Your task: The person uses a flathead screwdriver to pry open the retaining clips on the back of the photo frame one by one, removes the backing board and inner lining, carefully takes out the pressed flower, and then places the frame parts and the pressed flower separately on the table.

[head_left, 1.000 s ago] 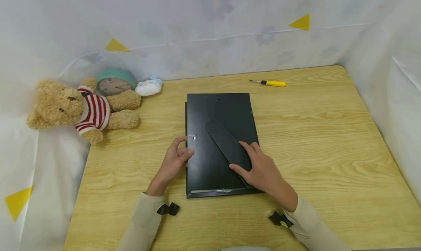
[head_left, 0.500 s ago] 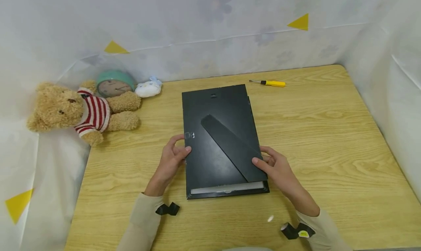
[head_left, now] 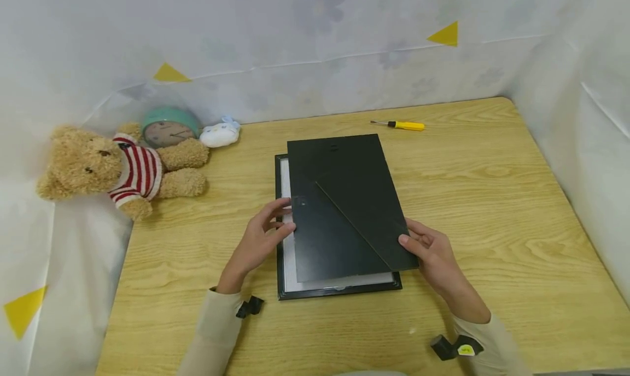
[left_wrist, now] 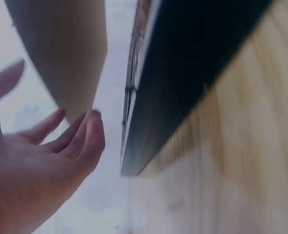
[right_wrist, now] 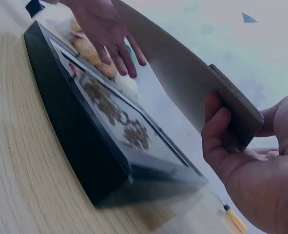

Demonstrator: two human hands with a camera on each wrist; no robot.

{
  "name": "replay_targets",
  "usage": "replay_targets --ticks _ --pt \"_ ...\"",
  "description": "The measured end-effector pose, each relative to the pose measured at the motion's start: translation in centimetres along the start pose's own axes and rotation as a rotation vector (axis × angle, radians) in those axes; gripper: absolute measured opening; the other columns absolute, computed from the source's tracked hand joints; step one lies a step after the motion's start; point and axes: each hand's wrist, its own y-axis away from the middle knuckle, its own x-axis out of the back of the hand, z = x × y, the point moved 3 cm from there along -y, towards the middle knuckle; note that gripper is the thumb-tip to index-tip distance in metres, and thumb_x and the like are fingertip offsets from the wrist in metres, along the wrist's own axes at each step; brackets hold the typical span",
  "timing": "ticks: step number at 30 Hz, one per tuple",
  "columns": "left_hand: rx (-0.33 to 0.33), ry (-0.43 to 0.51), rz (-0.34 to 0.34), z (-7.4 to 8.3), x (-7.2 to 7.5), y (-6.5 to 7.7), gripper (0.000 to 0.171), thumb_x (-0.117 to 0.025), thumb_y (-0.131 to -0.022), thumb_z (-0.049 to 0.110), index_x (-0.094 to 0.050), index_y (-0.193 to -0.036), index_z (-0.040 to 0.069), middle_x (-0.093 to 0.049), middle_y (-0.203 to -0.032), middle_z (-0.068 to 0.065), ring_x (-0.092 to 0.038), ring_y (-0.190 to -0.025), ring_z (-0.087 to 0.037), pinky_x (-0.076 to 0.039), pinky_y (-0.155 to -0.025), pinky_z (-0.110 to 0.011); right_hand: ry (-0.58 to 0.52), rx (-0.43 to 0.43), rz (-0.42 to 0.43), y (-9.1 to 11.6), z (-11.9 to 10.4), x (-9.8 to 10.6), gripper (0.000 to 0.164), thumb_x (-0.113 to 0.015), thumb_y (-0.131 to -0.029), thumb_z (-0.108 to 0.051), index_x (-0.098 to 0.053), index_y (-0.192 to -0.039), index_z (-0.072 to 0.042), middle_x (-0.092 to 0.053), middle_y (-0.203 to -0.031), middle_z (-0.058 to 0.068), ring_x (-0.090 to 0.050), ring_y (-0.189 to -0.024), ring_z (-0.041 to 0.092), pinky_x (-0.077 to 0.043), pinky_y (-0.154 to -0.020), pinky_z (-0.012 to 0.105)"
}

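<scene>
A black picture frame [head_left: 339, 294] lies face down on the wooden table, its inside partly showing along the left and lower edges. Above it is its black backing board [head_left: 339, 217], lifted clear, with a diagonal stand flap. My right hand [head_left: 438, 258] pinches the board's lower right corner, thumb on top and fingers underneath. At the board's left edge my left hand [head_left: 258, 236] has loosely spread fingers. The left wrist view shows those fingers close beside the board [left_wrist: 66, 53] without gripping it. In the right wrist view, brown shapes appear inside the frame [right_wrist: 75, 131].
A teddy bear [head_left: 143, 165] in a striped top lies at the left, with a green round clock [head_left: 169, 127] and a small white plush [head_left: 220, 135] behind it. A yellow-handled screwdriver [head_left: 408, 126] lies near the table's back edge.
The backing board has risen off the frame and shifted right, uncovering the frame's left inside. My right hand has moved right to the board's corner. My left hand has let go of the edge.
</scene>
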Motion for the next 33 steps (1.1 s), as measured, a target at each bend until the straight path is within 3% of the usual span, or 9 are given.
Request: replay_targets --ticks 3,6,10,13,17,26,33 --pt "-0.006 -0.204 -0.042 -0.4 0.5 0.0 0.085 -0.075 -0.092 0.032 -0.027 -0.159 0.012 -0.022 -0.164 -0.007 -0.025 -0.148 -0.033 -0.029 -0.112 -0.059 -0.024 0.041 0.017 0.3 -0.4 1.0 0.044 -0.046 -0.098 0.014 -0.039 -0.141 0.019 -0.072 -0.115 0.009 -0.069 -0.106 0.017 -0.055 -0.082 0.027" --pt "0.015 -0.423 -0.116 -0.9 0.9 0.1 0.118 -0.088 -0.076 0.042 -0.013 -0.162 0.011 0.001 -0.168 -0.009 -0.003 -0.153 -0.035 -0.016 -0.114 -0.065 -0.061 0.082 0.019 0.6 -0.9 2.4 0.043 -0.043 -0.098 0.018 -0.050 -0.139 0.010 -0.072 -0.117 0.012 -0.070 -0.106 0.018 -0.055 -0.081 0.027" --pt "0.047 -0.556 -0.212 -1.3 1.1 0.3 0.143 -0.098 -0.057 0.043 -0.006 -0.161 0.004 0.007 -0.166 -0.018 0.006 -0.152 -0.039 -0.011 -0.113 -0.069 -0.138 0.135 -0.032 1.2 -1.6 4.5 0.048 -0.035 -0.097 0.021 -0.053 -0.139 0.006 -0.068 -0.123 0.016 -0.067 -0.110 0.022 -0.054 -0.083 0.030" --pt "0.095 -0.577 -0.266 -1.5 1.0 0.5 0.146 -0.098 -0.055 0.042 -0.005 -0.160 0.001 0.005 -0.166 -0.017 0.005 -0.152 -0.040 -0.012 -0.113 -0.069 -0.197 0.165 -0.057 1.8 -2.1 6.1 0.050 -0.030 -0.097 0.023 -0.052 -0.139 0.008 -0.066 -0.125 0.019 -0.066 -0.112 0.024 -0.052 -0.083 0.032" --pt "0.143 -0.567 -0.316 -1.6 1.0 0.6 0.145 -0.098 -0.056 0.040 -0.003 -0.160 0.002 0.006 -0.167 -0.014 0.002 -0.152 -0.037 -0.014 -0.114 -0.067 -0.242 0.173 -0.021 2.6 -2.5 8.0 0.049 -0.027 -0.098 0.023 -0.053 -0.138 0.010 -0.066 -0.124 0.021 -0.067 -0.109 0.025 -0.053 -0.083 0.031" --pt "0.146 -0.532 -0.344 -1.8 1.0 0.7 0.144 -0.097 -0.059 0.039 -0.001 -0.160 0.002 0.011 -0.167 -0.011 -0.001 -0.152 -0.035 -0.017 -0.115 -0.063 -0.229 0.138 0.167 4.2 -2.6 11.7 0.044 -0.031 -0.100 0.018 -0.060 -0.132 0.008 -0.072 -0.115 0.017 -0.072 -0.098 0.022 -0.056 -0.078 0.027" --pt "0.161 -0.522 -0.348 -2.1 1.1 0.9 0.144 -0.097 -0.060 0.039 0.001 -0.160 0.004 0.013 -0.167 -0.008 0.000 -0.152 -0.033 -0.015 -0.113 -0.068 -0.223 0.124 0.174 4.5 -2.9 14.3 0.044 -0.031 -0.101 0.017 -0.061 -0.132 0.007 -0.072 -0.114 0.017 -0.073 -0.095 0.023 -0.056 -0.077 0.027"
